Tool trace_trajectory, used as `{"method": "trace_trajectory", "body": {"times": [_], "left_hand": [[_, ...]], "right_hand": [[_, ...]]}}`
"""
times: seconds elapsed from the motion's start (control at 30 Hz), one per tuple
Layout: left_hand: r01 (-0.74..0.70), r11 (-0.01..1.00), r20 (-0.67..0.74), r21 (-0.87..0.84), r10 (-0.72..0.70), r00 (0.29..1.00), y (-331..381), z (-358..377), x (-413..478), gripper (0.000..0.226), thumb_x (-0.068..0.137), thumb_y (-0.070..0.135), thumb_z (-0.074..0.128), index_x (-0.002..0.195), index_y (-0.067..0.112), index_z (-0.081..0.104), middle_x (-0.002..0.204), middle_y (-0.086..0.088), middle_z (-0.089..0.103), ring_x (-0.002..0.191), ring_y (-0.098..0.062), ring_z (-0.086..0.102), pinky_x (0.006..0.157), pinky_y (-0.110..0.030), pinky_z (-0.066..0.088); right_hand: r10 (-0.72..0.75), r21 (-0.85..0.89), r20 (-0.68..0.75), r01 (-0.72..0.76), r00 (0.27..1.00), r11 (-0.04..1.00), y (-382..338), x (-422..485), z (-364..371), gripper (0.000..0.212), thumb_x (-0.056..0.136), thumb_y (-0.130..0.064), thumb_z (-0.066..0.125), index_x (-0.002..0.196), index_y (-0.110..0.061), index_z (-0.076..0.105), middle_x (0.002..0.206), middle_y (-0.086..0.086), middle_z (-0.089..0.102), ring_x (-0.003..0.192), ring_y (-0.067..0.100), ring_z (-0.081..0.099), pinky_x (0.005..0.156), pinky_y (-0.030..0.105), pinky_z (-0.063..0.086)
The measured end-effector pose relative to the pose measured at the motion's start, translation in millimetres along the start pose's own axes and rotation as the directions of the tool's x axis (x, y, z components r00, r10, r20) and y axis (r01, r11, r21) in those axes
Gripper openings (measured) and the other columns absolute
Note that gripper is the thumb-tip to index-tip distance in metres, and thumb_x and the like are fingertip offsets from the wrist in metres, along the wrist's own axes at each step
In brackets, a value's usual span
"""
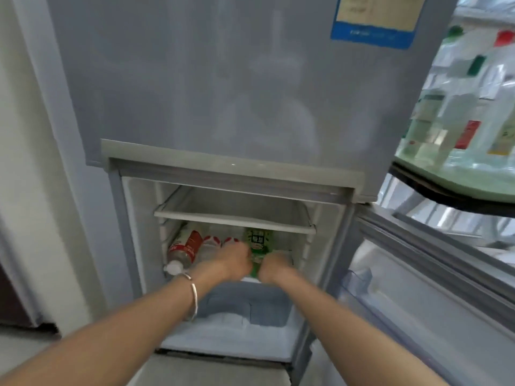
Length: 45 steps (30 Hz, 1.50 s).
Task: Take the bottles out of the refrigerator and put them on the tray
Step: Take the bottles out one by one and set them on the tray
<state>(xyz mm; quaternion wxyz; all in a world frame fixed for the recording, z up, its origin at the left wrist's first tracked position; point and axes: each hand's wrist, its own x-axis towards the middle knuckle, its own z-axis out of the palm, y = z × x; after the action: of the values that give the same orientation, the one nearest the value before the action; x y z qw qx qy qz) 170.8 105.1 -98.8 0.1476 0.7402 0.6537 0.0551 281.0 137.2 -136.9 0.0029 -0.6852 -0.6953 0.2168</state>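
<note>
Open refrigerator, green-labelled bottle in its lower compartment under the shelf, left hand and right hand curled round it from either side, red-labelled bottle lying to the left

The refrigerator's lower shelf carries red-labelled bottles on their sides, a green-labelled bottle to their right.

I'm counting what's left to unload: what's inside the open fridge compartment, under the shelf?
Under the shelf: red-labelled bottles lying at left, and a green-labelled bottle between the left hand and right hand. The hands cover its lower part and anything behind them; the count is unclear.
</note>
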Motion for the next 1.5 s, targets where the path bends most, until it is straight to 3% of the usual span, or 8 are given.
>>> {"method": "trace_trajectory", "body": {"times": [0.17,0.33,0.47,0.67,0.83,1.07,1.33,1.5], "left_hand": [[0.016,0.991,0.024,-0.130,-0.013,1.000,-36.2,41.6,48.5,0.018,0.094,0.015,0.046,0.108,0.016,0.057,0.090,-0.002,0.058,0.072,-0.010,0.051,0.059,-0.015,0.041],[0.056,0.974,0.096,-0.219,-0.036,0.995,-50.7,64.9,76.4,0.035,0.091,0.019,0.056,0.125,0.010,0.056,0.126,-0.013,0.061,0.112,-0.028,0.059,0.096,-0.035,0.049],[0.039,0.967,0.084,-0.252,-0.019,0.996,-57.8,71.6,84.6,0.037,0.092,0.016,0.050,0.128,0.008,0.053,0.129,-0.015,0.059,0.114,-0.029,0.058,0.097,-0.037,0.048],[0.015,0.958,0.000,-0.286,-0.016,1.000,-56.4,66.7,82.8,0.042,0.090,0.010,0.052,0.131,0.007,0.050,0.129,-0.016,0.058,0.116,-0.030,0.056,0.097,-0.035,0.048],[-0.034,0.952,-0.044,-0.304,0.021,0.999,-42.3,66.0,76.2,0.059,0.083,0.002,0.057,0.138,0.012,0.038,0.136,-0.014,0.050,0.122,-0.031,0.053,0.101,-0.039,0.046],[-0.112,0.934,-0.085,-0.339,0.088,0.992,-11.4,42.3,39.1,0.090,0.077,0.025,0.073,0.150,0.011,0.022,0.151,-0.014,0.036,0.136,-0.027,0.041,0.109,-0.032,0.034],[-0.190,0.952,-0.063,-0.241,0.180,0.982,20.9,-19.4,-19.2,0.039,0.060,0.043,0.082,0.089,0.026,0.062,0.082,0.009,0.069,0.075,-0.010,0.064,0.062,-0.021,0.047],[-0.134,0.965,-0.056,-0.225,0.125,0.991,60.5,-86.1,-62.6,0.066,0.042,0.064,0.077,0.091,0.020,0.070,0.075,0.008,0.070,0.067,-0.009,0.065,0.056,-0.024,0.050]], "right_hand": [[0.185,0.214,-0.032,-0.174,0.982,0.961,4.1,57.7,50.7,0.050,0.097,-0.018,0.047,0.141,0.002,0.036,0.132,0.015,0.058,0.111,0.025,0.061,0.085,0.029,0.048],[0.237,0.327,-0.024,-0.217,0.971,0.920,-5.2,82.5,77.0,0.043,0.097,-0.026,0.052,0.133,-0.003,0.046,0.128,0.016,0.061,0.112,0.028,0.061,0.090,0.032,0.051],[0.332,0.469,-0.090,-0.255,0.939,0.846,-12.1,91.3,84.9,0.080,0.098,-0.022,0.048,0.154,-0.004,-0.006,0.141,0.018,0.052,0.123,0.032,0.055,0.102,0.040,0.046],[0.301,0.429,-0.268,-0.166,0.915,0.888,-3.5,70.6,78.0,0.075,0.095,-0.036,0.048,0.152,-0.005,0.011,0.129,0.016,0.061,0.110,0.034,0.063,0.087,0.041,0.053],[0.239,0.435,-0.465,-0.015,0.853,0.900,8.0,34.1,59.2,0.027,0.094,-0.035,0.050,0.077,-0.014,0.048,0.085,0.012,0.068,0.070,0.025,0.057,0.062,0.032,0.050],[0.182,0.369,-0.528,0.030,0.829,0.929,7.4,-19.8,7.8,0.032,0.089,-0.035,0.049,0.101,-0.011,0.066,0.100,0.017,0.071,0.093,0.036,0.066,0.067,0.033,0.042],[-0.065,0.228,-0.525,0.214,0.849,0.950,5.2,-91.6,-61.4,0.037,0.089,-0.038,0.053,0.113,-0.011,0.064,0.105,0.015,0.070,0.100,0.036,0.065,0.079,0.037,0.051],[-0.166,0.248,-0.543,0.346,0.823,0.905,11.6,-142.9,-120.5,0.036,0.091,-0.033,0.055,0.116,-0.008,0.060,0.097,0.008,0.066,0.094,0.031,0.065,0.071,0.031,0.044]]}}
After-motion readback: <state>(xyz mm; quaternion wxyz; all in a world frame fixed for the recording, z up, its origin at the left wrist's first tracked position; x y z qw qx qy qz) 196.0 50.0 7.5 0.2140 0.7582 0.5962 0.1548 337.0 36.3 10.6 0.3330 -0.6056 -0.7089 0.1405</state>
